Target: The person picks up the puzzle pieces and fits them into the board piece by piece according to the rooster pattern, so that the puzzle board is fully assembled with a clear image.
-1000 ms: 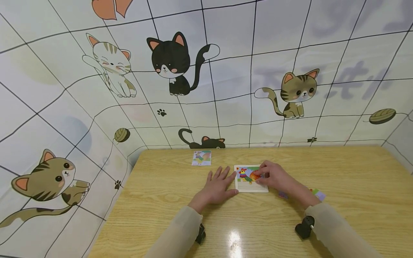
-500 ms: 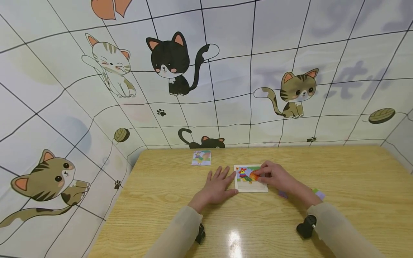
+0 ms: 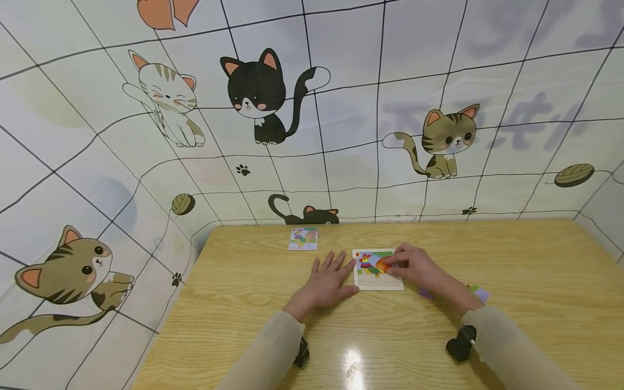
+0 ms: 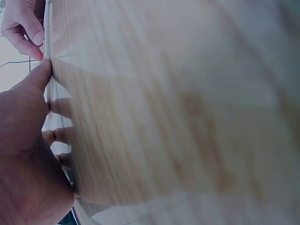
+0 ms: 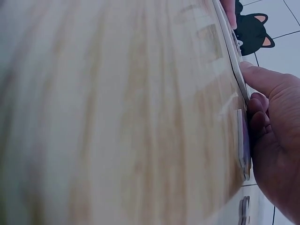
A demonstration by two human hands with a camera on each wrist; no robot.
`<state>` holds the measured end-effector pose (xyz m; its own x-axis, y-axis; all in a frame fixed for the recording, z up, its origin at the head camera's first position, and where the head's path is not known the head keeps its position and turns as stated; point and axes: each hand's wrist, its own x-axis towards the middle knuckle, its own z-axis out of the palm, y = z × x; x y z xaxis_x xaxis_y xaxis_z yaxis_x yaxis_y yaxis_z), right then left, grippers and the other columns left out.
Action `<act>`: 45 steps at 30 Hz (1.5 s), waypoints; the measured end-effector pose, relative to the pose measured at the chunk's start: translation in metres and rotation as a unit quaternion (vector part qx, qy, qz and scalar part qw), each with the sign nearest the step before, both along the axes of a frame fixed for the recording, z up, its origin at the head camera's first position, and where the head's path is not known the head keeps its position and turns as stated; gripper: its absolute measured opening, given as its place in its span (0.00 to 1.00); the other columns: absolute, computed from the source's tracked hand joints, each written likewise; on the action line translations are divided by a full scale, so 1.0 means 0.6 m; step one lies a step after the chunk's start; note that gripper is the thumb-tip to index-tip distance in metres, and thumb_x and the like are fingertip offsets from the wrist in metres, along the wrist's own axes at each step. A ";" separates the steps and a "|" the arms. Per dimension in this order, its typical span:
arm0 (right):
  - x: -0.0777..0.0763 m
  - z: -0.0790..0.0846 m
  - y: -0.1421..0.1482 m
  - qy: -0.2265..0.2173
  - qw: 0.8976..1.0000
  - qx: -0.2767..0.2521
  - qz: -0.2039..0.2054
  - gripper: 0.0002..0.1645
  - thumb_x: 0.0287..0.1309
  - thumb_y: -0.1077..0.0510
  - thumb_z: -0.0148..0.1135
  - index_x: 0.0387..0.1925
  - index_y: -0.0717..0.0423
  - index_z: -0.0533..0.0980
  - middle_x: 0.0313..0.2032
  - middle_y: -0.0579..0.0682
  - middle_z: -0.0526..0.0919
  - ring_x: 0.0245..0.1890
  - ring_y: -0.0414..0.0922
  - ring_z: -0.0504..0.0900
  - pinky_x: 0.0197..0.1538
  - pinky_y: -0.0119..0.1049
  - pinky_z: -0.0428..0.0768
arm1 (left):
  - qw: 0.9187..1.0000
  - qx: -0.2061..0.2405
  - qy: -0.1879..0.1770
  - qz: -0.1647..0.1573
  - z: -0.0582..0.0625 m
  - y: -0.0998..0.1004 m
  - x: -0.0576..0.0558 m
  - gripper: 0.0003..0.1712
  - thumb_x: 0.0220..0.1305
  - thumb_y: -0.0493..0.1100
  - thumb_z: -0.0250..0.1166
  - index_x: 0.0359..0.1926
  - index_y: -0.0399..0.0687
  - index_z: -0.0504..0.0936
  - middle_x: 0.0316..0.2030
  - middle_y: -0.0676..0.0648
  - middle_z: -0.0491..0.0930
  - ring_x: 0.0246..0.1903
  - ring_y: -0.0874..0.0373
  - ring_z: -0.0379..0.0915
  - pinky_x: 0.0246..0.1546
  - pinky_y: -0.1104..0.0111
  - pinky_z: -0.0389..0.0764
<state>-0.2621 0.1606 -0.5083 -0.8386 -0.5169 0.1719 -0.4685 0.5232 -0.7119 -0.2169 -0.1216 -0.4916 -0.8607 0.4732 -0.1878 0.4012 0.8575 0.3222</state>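
Observation:
A white-rimmed jigsaw puzzle tray point(image 3: 361, 288) lies on the table, with a colourful rooster picture across its upper part and bare backing along the bottom. My left hand point(image 3: 327, 283) lies flat beside it, fingers spread, the thumb touching the tray's left edge. Over the right side, my right hand point(image 3: 419, 268) has thumb and fingers curled at a puzzle piece point(image 3: 384, 265) with an orange pattern; the hand hides part of it. In the right wrist view, the thumb of the right hand point(image 5: 281, 117) reaches the tray's edge point(image 5: 229, 42).
Right of the tray lies a loose purple puzzle piece point(image 3: 426, 294). Further right, green and lilac pieces point(image 3: 480, 293) show partly behind the right forearm. A rooster picture card point(image 3: 303, 239) lies near the table's back edge. Behind the table point(image 3: 234, 287) rises a cat-patterned wall covering point(image 3: 351, 119).
The right hand's fingers shift very slightly over the orange-patterned piece. My left hand stays in place by the tray, and the view drifts a little.

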 end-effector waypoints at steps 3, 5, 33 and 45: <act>0.000 0.001 -0.001 -0.004 1.000 0.003 -0.007 0.12 0.60 0.63 0.73 0.45 0.63 0.88 0.39 0.49 0.77 0.33 0.42 0.72 0.32 0.34 0.72 | 1.000 0.001 -0.002 0.001 0.000 0.000 0.000 0.41 0.77 0.65 0.51 0.82 0.58 0.53 0.82 0.47 0.42 0.80 0.44 0.32 0.74 0.41 0.38; 0.000 0.002 -0.003 -0.013 1.000 0.005 -0.017 0.11 0.60 0.63 0.74 0.44 0.62 0.88 0.39 0.49 0.78 0.33 0.43 0.72 0.32 0.34 0.72 | 1.000 0.001 -0.003 0.002 0.000 -0.001 0.000 0.41 0.77 0.65 0.51 0.82 0.58 0.53 0.82 0.47 0.42 0.80 0.45 0.31 0.74 0.41 0.37; -0.007 0.008 0.013 -0.034 0.999 -0.006 -0.009 0.08 0.65 0.64 0.68 0.44 0.59 0.88 0.39 0.48 0.83 0.35 0.42 0.77 0.37 0.34 0.77 | 1.000 0.000 -0.004 0.001 -0.001 0.002 -0.001 0.41 0.77 0.65 0.51 0.82 0.58 0.53 0.82 0.47 0.42 0.80 0.44 0.32 0.74 0.41 0.37; 0.023 0.049 0.093 -0.054 0.998 -0.011 -0.040 0.14 0.68 0.60 0.66 0.50 0.64 0.83 0.42 0.52 0.85 0.36 0.42 0.82 0.36 0.37 0.81 | 1.000 0.019 -0.006 -0.001 0.001 -0.001 0.000 0.41 0.77 0.64 0.53 0.82 0.56 0.54 0.81 0.45 0.43 0.80 0.43 0.32 0.74 0.39 0.37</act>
<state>-0.2484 0.2164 -0.4787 -0.8912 -0.4449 0.0886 -0.3458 0.5399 -0.7674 -0.2169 -0.1220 -0.4910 -0.8581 0.4810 -0.1799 0.3981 0.8443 0.3589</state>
